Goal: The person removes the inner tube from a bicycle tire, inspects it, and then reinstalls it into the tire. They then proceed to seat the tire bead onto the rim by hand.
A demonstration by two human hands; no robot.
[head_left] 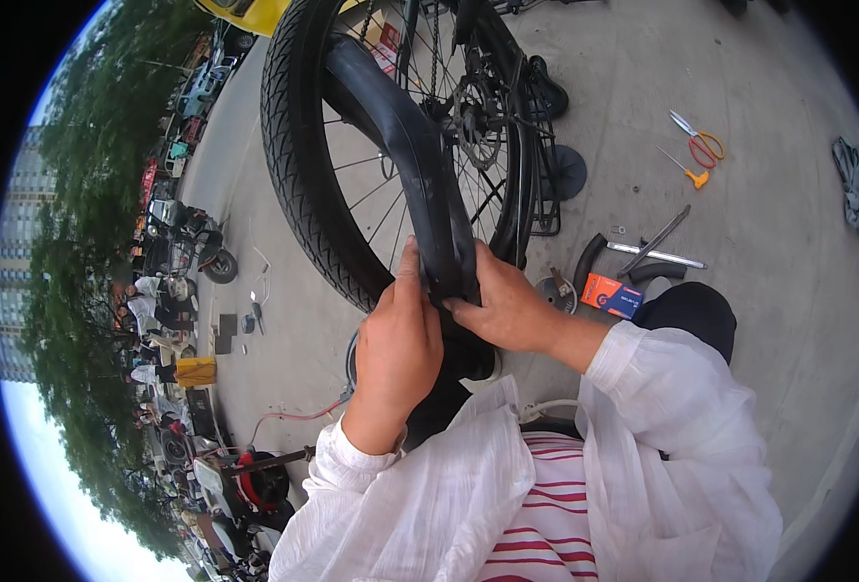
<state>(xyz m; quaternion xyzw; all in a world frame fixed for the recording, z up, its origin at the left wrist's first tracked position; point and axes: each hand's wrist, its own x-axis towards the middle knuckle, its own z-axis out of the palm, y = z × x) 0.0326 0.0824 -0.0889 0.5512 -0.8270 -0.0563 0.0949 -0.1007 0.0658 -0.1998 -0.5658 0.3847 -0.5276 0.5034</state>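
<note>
A black inner tube (415, 155) hangs in a long fold across the spokes of a bicycle wheel and comes down toward me. My left hand (400, 335) and my right hand (512, 301) both grip its lower end, thumbs close together. What lies between my fingertips is partly hidden by the tube itself. Behind it stands the wheel, with a knobbly black tyre (289, 155) on its left side. Near the hub sit a brake disc (478, 136) and a chain.
On the concrete right of the wheel lie scissors (698, 136), a screwdriver (686, 170), metal levers (657, 254) and an orange-and-blue box (612, 296). A grey cloth (856, 189) lies at far right. A red hose (298, 414) runs at lower left. Parked motorbikes (182, 242) and people stand leftward.
</note>
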